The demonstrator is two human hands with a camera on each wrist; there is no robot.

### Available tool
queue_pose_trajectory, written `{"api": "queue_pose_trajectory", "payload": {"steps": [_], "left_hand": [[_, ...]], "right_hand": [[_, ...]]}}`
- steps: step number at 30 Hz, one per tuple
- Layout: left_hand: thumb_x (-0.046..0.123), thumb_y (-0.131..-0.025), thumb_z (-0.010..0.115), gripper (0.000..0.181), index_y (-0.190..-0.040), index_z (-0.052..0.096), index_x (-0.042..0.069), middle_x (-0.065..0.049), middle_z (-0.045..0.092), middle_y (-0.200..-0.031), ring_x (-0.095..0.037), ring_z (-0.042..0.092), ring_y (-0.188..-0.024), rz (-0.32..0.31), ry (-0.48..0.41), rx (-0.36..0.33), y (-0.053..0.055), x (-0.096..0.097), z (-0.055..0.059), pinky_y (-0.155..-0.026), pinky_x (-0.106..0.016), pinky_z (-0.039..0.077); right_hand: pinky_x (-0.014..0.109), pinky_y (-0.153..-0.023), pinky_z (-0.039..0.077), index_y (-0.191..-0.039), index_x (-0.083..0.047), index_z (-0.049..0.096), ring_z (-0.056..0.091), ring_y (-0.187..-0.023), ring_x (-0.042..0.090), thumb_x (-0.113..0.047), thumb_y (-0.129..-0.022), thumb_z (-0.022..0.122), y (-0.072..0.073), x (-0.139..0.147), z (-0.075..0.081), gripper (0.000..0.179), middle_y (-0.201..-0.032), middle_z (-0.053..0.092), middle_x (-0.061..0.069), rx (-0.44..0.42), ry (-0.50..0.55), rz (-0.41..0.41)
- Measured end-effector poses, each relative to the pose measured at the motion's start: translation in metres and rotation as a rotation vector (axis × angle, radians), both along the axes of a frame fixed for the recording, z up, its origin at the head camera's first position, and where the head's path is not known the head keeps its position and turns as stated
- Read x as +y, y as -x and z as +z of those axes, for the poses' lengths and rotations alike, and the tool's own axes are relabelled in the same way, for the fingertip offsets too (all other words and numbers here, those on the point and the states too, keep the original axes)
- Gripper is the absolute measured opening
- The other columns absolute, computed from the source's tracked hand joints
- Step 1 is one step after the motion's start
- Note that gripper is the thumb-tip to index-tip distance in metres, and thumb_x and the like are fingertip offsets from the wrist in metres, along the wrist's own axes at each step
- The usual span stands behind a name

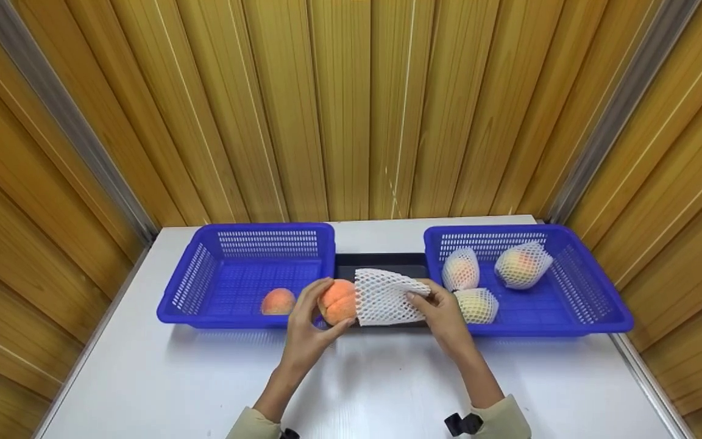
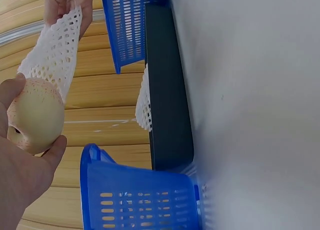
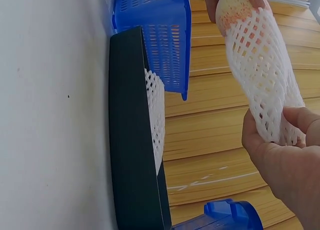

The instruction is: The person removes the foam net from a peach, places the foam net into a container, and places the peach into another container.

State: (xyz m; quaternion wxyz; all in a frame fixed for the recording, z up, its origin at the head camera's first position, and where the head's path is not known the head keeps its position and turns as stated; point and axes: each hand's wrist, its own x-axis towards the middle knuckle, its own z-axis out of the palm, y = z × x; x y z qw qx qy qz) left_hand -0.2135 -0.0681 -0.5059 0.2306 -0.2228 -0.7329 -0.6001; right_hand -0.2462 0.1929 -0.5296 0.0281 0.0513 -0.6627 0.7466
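A: Walls?

B: Yellow-brn wood-grain panels, approx. vert. on the back wall. Left wall & right wall same finish, w/ dk grooves btwn boards.

A: Corners?

B: Grey strip, L corner; matching one, R corner. Both look like metal.

A: Any marks?

B: Few pale streaks low on back wall, approx. ctr.

A: Furniture?

B: White table, smooth top, rear edge by back wall. Tiny dk speck on it, per R wrist view.

A: Light?

B: Bright, soft-edged shadows on tabletop.
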Motion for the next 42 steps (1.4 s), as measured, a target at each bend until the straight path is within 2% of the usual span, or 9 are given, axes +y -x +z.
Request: {"api": "queue_pose_trajectory", "payload": {"steps": [8, 16, 23, 27, 37, 42], "left_hand": [[-0.005, -0.072, 0.088, 0.069, -0.133, 0.056, -0.010, -0.028, 0.054, -0.135, -0.039, 0.059, -0.121, 0.034, 0.014, 0.009, 0.002, -0.014, 0.001, -0.098, -0.045, 0.054], [-0.005, -0.072, 0.088, 0.069, -0.133, 0.056, -0.011, -0.029, 0.053, -0.136, -0.041, 0.058, -0.122, 0.055, 0.034, 0.022, 0.004, -0.026, -0.001, -0.098, -0.044, 0.054], [-0.004, -0.071, 0.089, 0.070, -0.133, 0.058, -0.009, -0.027, 0.055, -0.135, -0.038, 0.056, -0.125, 0.121, 0.060, 0.024, 0.004, -0.034, -0.006, -0.098, -0.041, 0.054], [-0.005, -0.070, 0.089, 0.070, -0.133, 0.057, -0.009, -0.028, 0.054, -0.136, -0.039, 0.053, -0.126, 0.135, 0.063, 0.013, 0.005, -0.040, -0.007, -0.098, -0.043, 0.054], [-0.007, -0.070, 0.089, 0.070, -0.132, 0.057, -0.011, -0.030, 0.054, -0.134, -0.038, 0.057, -0.121, 0.149, 0.080, 0.013, 0.010, -0.056, -0.008, -0.093, -0.046, 0.057], [-0.005, -0.071, 0.089, 0.070, -0.133, 0.057, -0.009, -0.028, 0.054, -0.135, -0.037, 0.058, -0.120, 0.166, 0.088, -0.018, 0.011, -0.061, -0.008, -0.092, -0.048, 0.057]], "right_hand": [[0.023, -0.085, 0.056, -0.123, 0.006, 0.067, 0.064, -0.097, 0.017, -0.002, -0.096, 0.066, 0.002, 0.001, 0.000, 0.027, -0.113, 0.069, 0.013, -0.020, -0.078, -0.074], [0.022, -0.080, 0.055, -0.121, 0.008, 0.066, 0.064, -0.093, 0.014, -0.002, -0.096, 0.067, 0.006, -0.001, -0.002, 0.027, -0.108, 0.070, 0.012, -0.013, -0.075, -0.096], [0.022, -0.078, 0.055, -0.122, 0.005, 0.067, 0.062, -0.090, 0.014, -0.006, -0.096, 0.068, 0.007, -0.003, -0.005, 0.028, -0.108, 0.070, 0.011, -0.030, -0.092, -0.126], [0.022, -0.077, 0.054, -0.124, 0.005, 0.066, 0.061, -0.089, 0.013, -0.005, -0.096, 0.067, 0.008, -0.004, -0.006, 0.030, -0.109, 0.069, 0.013, -0.028, -0.105, -0.142], [0.022, -0.080, 0.056, -0.126, 0.010, 0.062, 0.064, -0.094, 0.013, -0.003, -0.098, 0.063, 0.012, -0.008, -0.008, 0.031, -0.113, 0.069, 0.015, -0.029, -0.065, -0.138], [0.022, -0.082, 0.056, -0.131, 0.007, 0.060, 0.064, -0.097, 0.015, -0.004, -0.099, 0.062, 0.014, -0.012, -0.009, 0.034, -0.119, 0.067, 0.017, -0.035, -0.067, -0.132]]}}
